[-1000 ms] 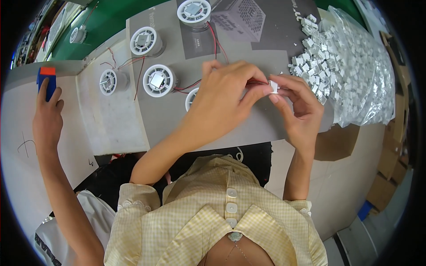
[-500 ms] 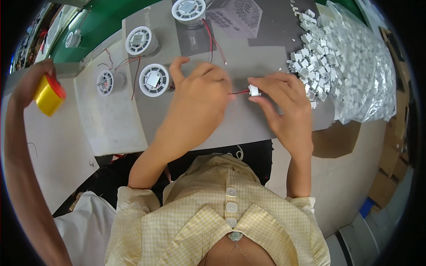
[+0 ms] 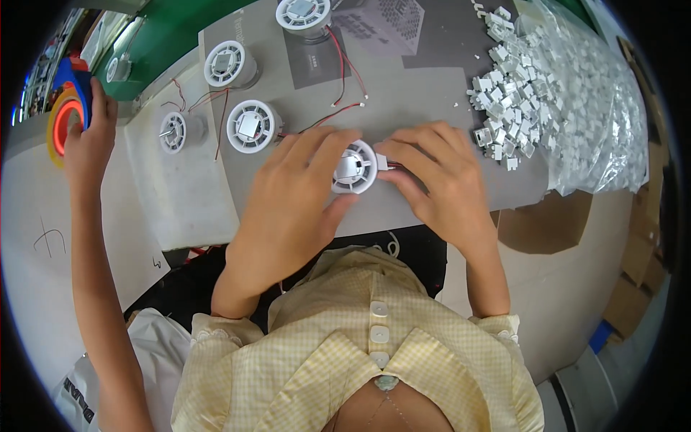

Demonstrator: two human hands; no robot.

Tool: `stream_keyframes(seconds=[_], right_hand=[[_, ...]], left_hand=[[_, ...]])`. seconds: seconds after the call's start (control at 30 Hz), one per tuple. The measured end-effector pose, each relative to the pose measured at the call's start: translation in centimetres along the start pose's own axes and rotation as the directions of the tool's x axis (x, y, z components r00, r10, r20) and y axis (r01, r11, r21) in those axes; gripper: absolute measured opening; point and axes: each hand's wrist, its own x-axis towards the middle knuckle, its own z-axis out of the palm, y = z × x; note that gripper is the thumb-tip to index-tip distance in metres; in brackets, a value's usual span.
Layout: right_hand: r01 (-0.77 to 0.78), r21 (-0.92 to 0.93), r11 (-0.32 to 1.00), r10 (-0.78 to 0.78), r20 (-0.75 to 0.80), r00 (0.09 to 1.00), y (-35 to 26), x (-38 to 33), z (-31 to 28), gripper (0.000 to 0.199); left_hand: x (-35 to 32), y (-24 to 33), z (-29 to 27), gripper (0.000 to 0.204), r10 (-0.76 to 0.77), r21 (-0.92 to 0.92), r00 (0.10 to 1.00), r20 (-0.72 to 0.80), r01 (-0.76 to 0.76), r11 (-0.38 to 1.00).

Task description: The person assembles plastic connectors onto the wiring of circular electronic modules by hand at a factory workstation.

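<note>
A round white slotted housing (image 3: 358, 167) with a silver square at its centre is gripped by my left hand (image 3: 284, 191), thumb at its near side and fingers over its far side. My right hand (image 3: 439, 176) pinches a small white plastic connector (image 3: 383, 163) against the housing's right side, with thin dark and red wires running from it under my fingers. Just left of my left hand stands a similar housing (image 3: 252, 127). Its red wire (image 3: 335, 115) stretches rightward beyond my left fingers and ends in a tiny white plug.
More white housings with wires (image 3: 229, 65) stand at the left and far side. A heap of white connectors (image 3: 515, 93) spills from a clear plastic bag (image 3: 594, 108) at the right. At the far left another person's hand (image 3: 90, 140) holds a blue tape dispenser (image 3: 75, 83) with yellow tape.
A housing is now in my left hand, nearer my body. My right hand and the connector have come down and left to it. The other person's hand has moved right, its tape dispenser turned.
</note>
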Motion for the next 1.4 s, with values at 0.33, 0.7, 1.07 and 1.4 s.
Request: stream_keyframes(seconds=[0.33, 0.7, 1.07, 1.4], right_hand=[[-0.201, 0.446, 0.872, 0.217, 0.016, 0.976, 1.1, -1.5, 2.2, 0.033], [-0.037, 0.154, 0.987, 0.055, -0.116, 0.992, -0.4, -1.3, 1.4, 0.039], [0.041, 0.298, 0.954, -0.015, -0.087, 0.996, 0.3, -1.0, 2.4, 0.038], [-0.014, 0.256, 0.966, 0.041, -0.102, 0.994, 0.1, -1.5, 2.4, 0.037]], left_hand=[[-0.3, -1.2, 0.8, 0.066, 0.023, -0.071, 0.999, 0.022, -0.022, 0.997], [-0.2, -1.8, 1.3, 0.065, -0.048, -0.361, 0.998, -0.036, 0.031, 0.932], [-1.1, -3.2, 1.6, 0.068, -0.096, -0.485, 0.994, -0.052, 0.059, 0.872], [-1.8, -3.4, 3.6, 0.072, 0.066, -0.365, 0.968, -0.242, -0.154, 0.918]])
